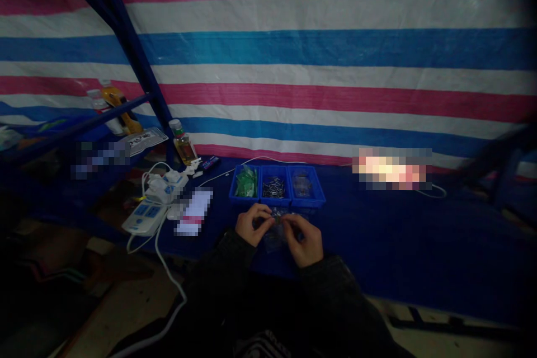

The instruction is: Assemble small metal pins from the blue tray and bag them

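My left hand [254, 224] and my right hand [305, 239] meet over the front part of the blue table, thumbs and forefingers pinched close together. Whatever sits between the fingertips is too small and dark to name. Clear plastic bags [274, 242] lie under and between the hands. Just beyond them stand three blue bins side by side. Green packets [246, 182] fill the left one, thin metal pieces like screws or pins [273, 187] the middle one, and clear small bags or parts [301, 184] the right one.
Left of the bins lie a blurred-out phone [194, 211], white power strips [145, 217] with plugs and a trailing cord, and a bottle of yellowish liquid [183, 143]. A blue metal frame [145, 61] rises at left. Behind hangs a striped tarp [293, 47]. A bright pixelated patch [390, 169] is at right.
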A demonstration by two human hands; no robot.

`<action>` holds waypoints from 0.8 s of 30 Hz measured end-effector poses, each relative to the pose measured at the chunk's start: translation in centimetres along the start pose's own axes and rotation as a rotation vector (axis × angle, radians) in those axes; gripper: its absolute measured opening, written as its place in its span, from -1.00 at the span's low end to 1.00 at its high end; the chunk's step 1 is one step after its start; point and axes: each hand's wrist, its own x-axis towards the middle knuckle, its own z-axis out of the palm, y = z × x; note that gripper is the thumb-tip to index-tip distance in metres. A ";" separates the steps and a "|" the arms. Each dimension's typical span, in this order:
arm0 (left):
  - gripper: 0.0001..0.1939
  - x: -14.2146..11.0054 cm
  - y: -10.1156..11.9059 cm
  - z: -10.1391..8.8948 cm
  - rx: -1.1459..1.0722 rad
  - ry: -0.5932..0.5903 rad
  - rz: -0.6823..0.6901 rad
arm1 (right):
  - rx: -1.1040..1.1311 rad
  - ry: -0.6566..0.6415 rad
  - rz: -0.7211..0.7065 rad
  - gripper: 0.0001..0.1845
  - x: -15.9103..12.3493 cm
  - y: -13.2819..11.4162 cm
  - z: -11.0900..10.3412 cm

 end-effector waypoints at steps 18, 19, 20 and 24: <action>-0.75 0.1 -0.1 0.0 -0.036 -0.012 -0.019 | 0.107 0.258 0.162 -0.51 0.6 1.1 -0.5; -0.75 0.1 0.0 0.0 -0.037 -0.013 -0.021 | 0.092 0.240 0.157 -0.54 0.6 1.3 -0.4; -0.75 0.1 0.0 0.0 -0.037 -0.011 -0.024 | 0.073 0.228 0.148 -0.58 0.6 1.5 -0.3; -0.75 0.1 0.0 0.0 -0.030 -0.007 -0.027 | -0.064 0.226 0.101 -0.75 0.5 2.3 -0.3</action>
